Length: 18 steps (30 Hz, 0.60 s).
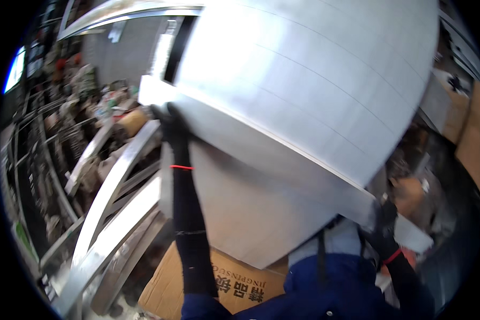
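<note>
A broad silver-grey metal panel (304, 80), ruled with fine dark lines, filled the upper middle of the view, sloping down toward the right, its near edge turned into a plain folded lip (272, 154). The left hand (173, 125), in a black glove with a red band at the wrist, touched that lip close to the panel's left near corner; its fingertips lay against the metal, but blur made it impossible to tell whether the fingers were closed around it. The right hand (381, 232), gloved and banded alike, grasped the panel's right near corner, the end of the lip lying between thumb and fingers. Below the lip spread a duller grey sheet (240, 202), and past its lower edge showed a brown cardboard box (165, 282) with dark print; what it held, if anything, could not be seen. To the left, pale metal strips (106, 186) slanted beside a heap of bags (85, 80), their contents too blurred to tell, and a tan cylinder (133, 122). Brown cardboard (477, 138) stood beyond the panel's right edge.
</note>
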{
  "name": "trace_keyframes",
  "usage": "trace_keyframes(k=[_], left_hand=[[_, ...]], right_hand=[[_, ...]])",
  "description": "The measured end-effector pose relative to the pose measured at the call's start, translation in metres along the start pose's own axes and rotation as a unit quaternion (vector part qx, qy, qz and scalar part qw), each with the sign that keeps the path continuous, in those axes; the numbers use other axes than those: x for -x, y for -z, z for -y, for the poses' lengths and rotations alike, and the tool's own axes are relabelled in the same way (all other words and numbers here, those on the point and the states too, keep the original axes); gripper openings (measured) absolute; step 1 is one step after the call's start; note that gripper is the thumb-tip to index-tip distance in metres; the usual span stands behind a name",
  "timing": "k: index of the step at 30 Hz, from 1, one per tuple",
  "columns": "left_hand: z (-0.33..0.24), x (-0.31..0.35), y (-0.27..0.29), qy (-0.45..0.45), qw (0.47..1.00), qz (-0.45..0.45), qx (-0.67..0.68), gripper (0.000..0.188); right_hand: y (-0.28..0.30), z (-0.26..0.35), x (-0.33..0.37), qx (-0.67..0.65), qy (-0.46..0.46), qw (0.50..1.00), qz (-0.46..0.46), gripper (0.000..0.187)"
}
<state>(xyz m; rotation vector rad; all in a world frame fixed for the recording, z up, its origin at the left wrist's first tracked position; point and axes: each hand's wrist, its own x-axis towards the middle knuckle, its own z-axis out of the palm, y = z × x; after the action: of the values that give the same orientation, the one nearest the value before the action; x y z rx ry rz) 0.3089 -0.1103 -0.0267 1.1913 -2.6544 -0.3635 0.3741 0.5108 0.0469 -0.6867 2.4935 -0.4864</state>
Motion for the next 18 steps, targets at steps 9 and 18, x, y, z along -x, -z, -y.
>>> trace_keyframes(k=[9,18], left_hand=[[-0.017,-0.006,0.015,0.008,1.000,0.029,0.009,0.068],[-0.014,-0.005,0.013,0.022,0.998,0.027,0.054,0.071]], right_hand=[[0.020,0.014,-0.021,0.001,-0.011,1.000,0.027,0.080],[0.013,0.016,-0.014,-0.019,-0.010,1.000,0.014,0.081]])
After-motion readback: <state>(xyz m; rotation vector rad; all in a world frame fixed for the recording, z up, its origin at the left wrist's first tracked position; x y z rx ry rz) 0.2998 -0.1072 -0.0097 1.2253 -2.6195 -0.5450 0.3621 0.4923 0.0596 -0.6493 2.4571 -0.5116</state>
